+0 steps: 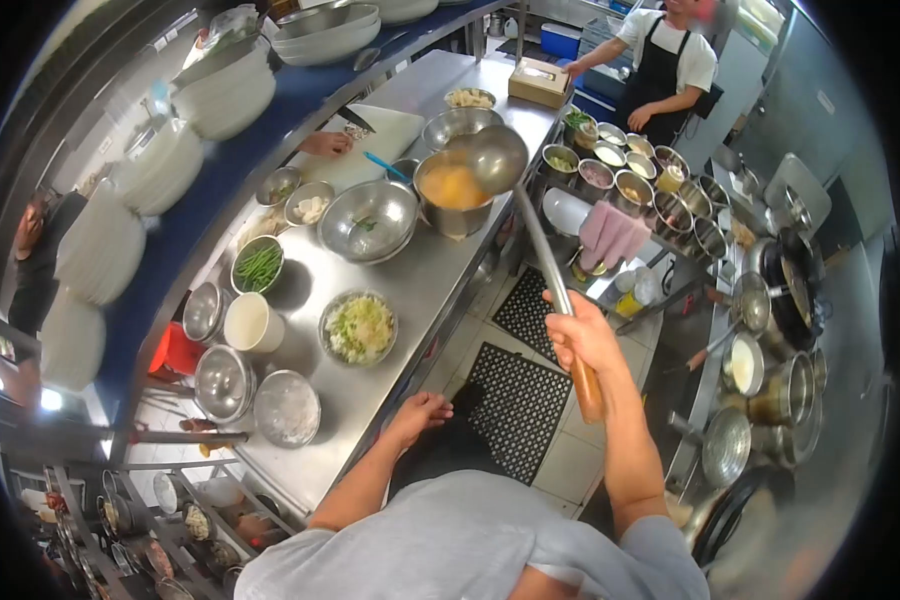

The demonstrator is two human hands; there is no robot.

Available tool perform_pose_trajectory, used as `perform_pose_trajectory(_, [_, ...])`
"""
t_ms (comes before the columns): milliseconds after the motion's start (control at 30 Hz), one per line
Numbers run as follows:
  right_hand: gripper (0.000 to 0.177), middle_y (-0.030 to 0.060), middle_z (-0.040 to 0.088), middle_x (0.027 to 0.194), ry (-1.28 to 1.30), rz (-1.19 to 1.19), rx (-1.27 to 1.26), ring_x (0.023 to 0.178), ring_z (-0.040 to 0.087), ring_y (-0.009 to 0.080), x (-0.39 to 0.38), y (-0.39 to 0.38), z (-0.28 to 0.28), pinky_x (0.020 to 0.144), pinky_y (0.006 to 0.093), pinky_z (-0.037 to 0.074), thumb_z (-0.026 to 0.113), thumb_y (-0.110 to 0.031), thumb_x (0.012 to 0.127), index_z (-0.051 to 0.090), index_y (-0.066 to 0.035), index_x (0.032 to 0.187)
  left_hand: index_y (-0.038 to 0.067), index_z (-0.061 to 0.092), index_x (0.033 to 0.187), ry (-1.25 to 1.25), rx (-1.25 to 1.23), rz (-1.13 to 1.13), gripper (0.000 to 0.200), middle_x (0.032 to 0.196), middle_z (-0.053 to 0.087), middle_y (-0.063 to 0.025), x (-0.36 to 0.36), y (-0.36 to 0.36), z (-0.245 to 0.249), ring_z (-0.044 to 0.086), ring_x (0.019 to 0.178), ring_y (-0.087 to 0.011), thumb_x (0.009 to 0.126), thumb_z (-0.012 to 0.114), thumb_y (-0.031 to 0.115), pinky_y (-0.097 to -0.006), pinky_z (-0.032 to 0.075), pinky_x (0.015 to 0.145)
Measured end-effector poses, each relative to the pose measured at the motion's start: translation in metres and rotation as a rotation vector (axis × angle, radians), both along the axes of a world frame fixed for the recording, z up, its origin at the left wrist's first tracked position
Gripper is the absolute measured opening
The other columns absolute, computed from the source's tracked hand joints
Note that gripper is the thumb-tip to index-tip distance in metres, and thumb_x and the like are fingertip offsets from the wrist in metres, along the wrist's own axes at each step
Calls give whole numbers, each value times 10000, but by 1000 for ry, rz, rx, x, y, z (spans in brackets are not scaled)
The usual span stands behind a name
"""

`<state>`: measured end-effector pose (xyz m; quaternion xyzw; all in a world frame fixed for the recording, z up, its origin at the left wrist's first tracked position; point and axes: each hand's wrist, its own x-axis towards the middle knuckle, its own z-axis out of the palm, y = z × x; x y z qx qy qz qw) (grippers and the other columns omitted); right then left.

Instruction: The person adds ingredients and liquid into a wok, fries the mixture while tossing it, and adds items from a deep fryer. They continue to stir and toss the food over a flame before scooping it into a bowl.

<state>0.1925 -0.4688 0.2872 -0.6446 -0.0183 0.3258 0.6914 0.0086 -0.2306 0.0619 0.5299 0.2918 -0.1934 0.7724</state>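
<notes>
My right hand [582, 335] is wrapped round the wooden handle of a long ladle [542, 240]. Its metal bowl hangs over the right rim of a steel pot [457, 222], overlapping the pot in this view. Orange liquid [448, 186] fills the pot, blurred on the surface. Low by the counter's front edge, my left hand [422, 414] is loosely curled in front of my body with nothing visible in it. Beside the pot stands a large steel bowl [342, 236] with a few green leaves. Closer to me is a bowl of chopped green and white vegetables [358, 328].
Green beans [258, 266], a white tub [254, 324] and steel bowls [286, 410] line the counter's left. Another person's hand [326, 144] is by a knife on a cutting board [390, 130]. A co-worker [660, 60] stands beyond the ingredient containers [632, 188]. Pans [727, 448] are at right.
</notes>
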Motion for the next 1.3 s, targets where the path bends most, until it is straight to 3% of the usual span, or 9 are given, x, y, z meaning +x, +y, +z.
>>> perform_pose_trajectory(200, [423, 35, 482, 632, -94, 267, -275, 410, 471, 114, 80, 40, -13, 376, 268, 406, 551, -76, 816, 448, 54, 1205, 64, 508, 992, -22, -88, -8, 204, 1022, 642, -97, 95, 32, -27, 629, 927, -178, 964, 533, 264, -313, 511, 808])
perform_pose_trajectory(367, [431, 21, 463, 626, 66, 381, -383, 412, 455, 113, 122, 53, -1, 370, 270, 380, 549, -68, 816, 455, 34, 1224, 77, 496, 1000, -40, -243, 168, 184, 1056, 636, -123, 112, 49, -19, 629, 960, -197, 955, 545, 249, -323, 510, 826])
perform_pose_trajectory(533, [383, -4, 434, 621, 562, 338, 36, 393, 400, 82, 162, 31, 14, 349, 246, 328, 490, -51, 874, 474, -12, 1255, 44, 493, 1128, -46, -431, 419, 253, 1137, 613, -197, 71, 58, 6, 622, 1011, -250, 943, 531, 213, -349, 526, 820])
perform_pose_trajectory(600, [378, -2, 444, 628, 825, 349, 364, 389, 399, 75, 181, 13, -10, 349, 239, 335, 459, -56, 901, 474, -20, 1277, 22, 480, 1193, -76, -522, 584, 316, 1161, 602, -219, 41, 61, 13, 616, 1029, -271, 927, 528, 187, -359, 536, 809])
perform_pose_trajectory(700, [377, 4, 448, 635, 960, 345, 535, 384, 399, 70, 187, 2, -16, 347, 235, 340, 409, -55, 929, 475, -38, 1300, -5, 463, 1230, -130, -553, 927, 372, 1131, 614, -197, 20, 63, 29, 634, 960, -270, 885, 516, 124, -368, 551, 768])
perform_pose_trajectory(800, [384, 11, 451, 640, 820, 394, 524, 381, 393, 76, 185, -5, -18, 350, 244, 346, 409, -50, 924, 475, -39, 1302, 48, 426, 1247, -210, -187, 1095, 400, 1110, 619, -170, 18, 75, -7, 645, 906, -274, 857, 508, 70, -358, 537, 751])
perform_pose_trajectory(900, [375, 15, 438, 631, 644, 417, 424, 381, 386, 87, 193, -18, -20, 361, 260, 356, 454, -62, 899, 495, -45, 1271, -6, 475, 1187, -116, 62, 1119, 350, 1050, 629, -149, 46, 65, 23, 644, 793, -230, 841, 469, 47, -342, 548, 649])
perform_pose_trajectory(1067, [368, 8, 423, 625, 469, 429, 297, 380, 384, 89, 208, -27, -21, 357, 259, 341, 487, -55, 873, 488, -59, 1241, 15, 432, 1228, -86, 72, 1034, 385, 1060, 626, -145, 78, 22, 36, 654, 814, -233, 844, 452, 28, -320, 547, 614])
perform_pose_trajectory(1300, [344, 10, 433, 631, 466, 454, 309, 385, 390, 93, 211, -28, -27, 363, 257, 335, 494, -57, 876, 483, -44, 1219, 17, 368, 1300, -123, 23, 849, 462, 1090, 611, -148, 135, -27, 65, 658, 819, -224, 839, 411, 16, -308, 553, 590])
